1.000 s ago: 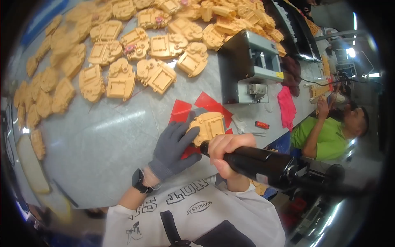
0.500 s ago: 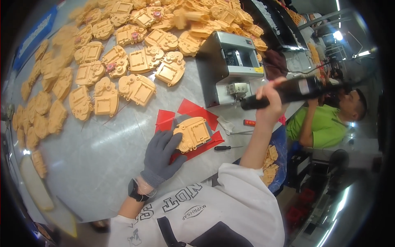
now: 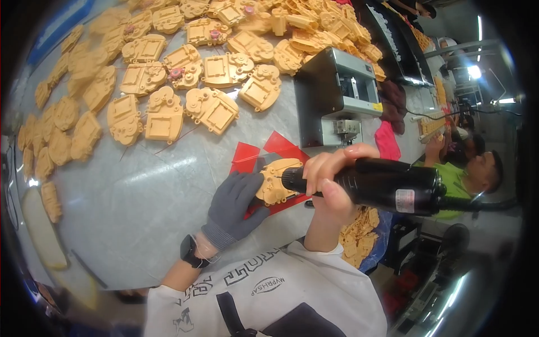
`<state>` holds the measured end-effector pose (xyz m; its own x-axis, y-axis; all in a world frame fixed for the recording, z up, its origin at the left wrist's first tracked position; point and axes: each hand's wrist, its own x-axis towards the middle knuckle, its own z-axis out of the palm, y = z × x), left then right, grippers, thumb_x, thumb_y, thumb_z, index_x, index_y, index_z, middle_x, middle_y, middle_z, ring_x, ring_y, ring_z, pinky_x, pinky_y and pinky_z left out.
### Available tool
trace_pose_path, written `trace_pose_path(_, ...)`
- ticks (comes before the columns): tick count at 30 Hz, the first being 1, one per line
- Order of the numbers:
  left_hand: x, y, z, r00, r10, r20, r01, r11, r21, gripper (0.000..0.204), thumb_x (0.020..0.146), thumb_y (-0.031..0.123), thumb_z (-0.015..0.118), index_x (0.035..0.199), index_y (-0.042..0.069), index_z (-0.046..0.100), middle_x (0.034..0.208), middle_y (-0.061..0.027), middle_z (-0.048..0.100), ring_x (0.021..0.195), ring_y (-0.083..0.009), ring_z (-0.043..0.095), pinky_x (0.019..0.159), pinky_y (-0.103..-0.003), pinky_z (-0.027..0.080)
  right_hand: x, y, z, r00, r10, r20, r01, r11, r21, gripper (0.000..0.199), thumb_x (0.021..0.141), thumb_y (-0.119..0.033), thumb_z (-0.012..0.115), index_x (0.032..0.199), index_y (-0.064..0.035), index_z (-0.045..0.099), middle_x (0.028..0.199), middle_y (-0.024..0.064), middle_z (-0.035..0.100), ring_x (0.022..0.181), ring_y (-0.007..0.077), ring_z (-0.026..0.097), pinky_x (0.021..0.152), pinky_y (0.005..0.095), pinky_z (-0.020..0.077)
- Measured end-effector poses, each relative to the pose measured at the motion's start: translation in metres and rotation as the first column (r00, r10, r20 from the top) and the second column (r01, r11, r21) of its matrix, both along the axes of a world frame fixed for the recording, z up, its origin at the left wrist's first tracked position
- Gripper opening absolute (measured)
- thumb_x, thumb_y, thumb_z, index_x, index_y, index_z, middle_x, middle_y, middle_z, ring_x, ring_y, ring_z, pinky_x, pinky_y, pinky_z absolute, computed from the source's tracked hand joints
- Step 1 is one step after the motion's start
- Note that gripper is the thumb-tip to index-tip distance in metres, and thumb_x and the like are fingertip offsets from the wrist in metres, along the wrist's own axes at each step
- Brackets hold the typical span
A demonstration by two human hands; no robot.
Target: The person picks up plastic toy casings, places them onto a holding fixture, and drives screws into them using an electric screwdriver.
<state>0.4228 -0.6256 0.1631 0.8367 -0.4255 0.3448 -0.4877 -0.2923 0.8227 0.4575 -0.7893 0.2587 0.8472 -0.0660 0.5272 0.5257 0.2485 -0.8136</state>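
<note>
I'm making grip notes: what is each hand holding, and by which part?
The right hand grips the black power tool around the front of its body. The gloved left hand touches the tan casing at its left edge; whether it grips is unclear.

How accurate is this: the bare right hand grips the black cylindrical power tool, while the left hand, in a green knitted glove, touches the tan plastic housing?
The colour is wrong: the head view shows a gray knitted glove on the left hand, not a green one. The bare right hand does grip the black cylindrical power tool, and the left touches the tan plastic housing.
</note>
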Motion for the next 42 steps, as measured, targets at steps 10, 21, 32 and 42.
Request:
trace_pose_path(10,0.001,0.003,0.003,0.999,0.001,-0.049,-0.001,1.0,-0.009,0.054,0.069,0.015,0.068,0.116,-0.001,0.045,0.108,-0.0165,0.053,0.097,-0.0333,0.052,0.089,-0.044,0.04,0.007,0.007,0.001,0.996,-0.017,-0.087,0.011,0.998,-0.063,0.045,0.069,-0.001,0.056,0.11,-0.005,0.037,0.062,0.0059,0.049,0.052,0.0171,0.051,0.058,0.0327,0.0431)
trace_pose_path(21,0.001,0.003,0.0,0.998,-0.003,-0.068,0.003,1.0,-0.004,0.055,0.069,0.016,0.068,0.117,0.0,0.046,0.108,-0.016,0.053,0.099,-0.0333,0.051,0.091,-0.045,0.04,0.011,0.011,-0.008,0.995,-0.06,-0.085,0.057,0.998,-0.036,0.041,0.068,0.005,0.058,0.102,-0.004,0.036,0.058,0.0052,0.047,0.047,0.0133,0.047,0.049,0.0275,0.0438)
trace_pose_path(32,-0.001,0.002,-0.004,1.0,0.019,-0.018,-0.019,1.0,0.005,0.063,0.063,0.011,0.072,0.119,0.001,0.045,0.109,-0.0179,0.053,0.098,-0.0359,0.053,0.085,-0.044,0.043,0.01,0.01,-0.01,0.996,-0.056,-0.076,0.052,0.997,-0.054,0.04,0.069,0.005,0.058,0.1,-0.0047,0.035,0.059,0.0055,0.047,0.048,0.0136,0.047,0.049,0.0278,0.0443)
trace_pose_path(42,0.0,0.002,-0.003,1.0,0.018,-0.019,-0.018,1.0,-0.009,0.065,0.063,0.011,0.072,0.12,0.002,0.044,0.109,-0.0179,0.053,0.098,-0.0355,0.053,0.084,-0.044,0.043,0.014,0.012,-0.01,0.989,-0.084,-0.121,0.079,0.996,-0.05,0.039,0.068,0.006,0.058,0.098,-0.0045,0.036,0.06,0.0054,0.049,0.049,0.0128,0.049,0.051,0.0275,0.0451)
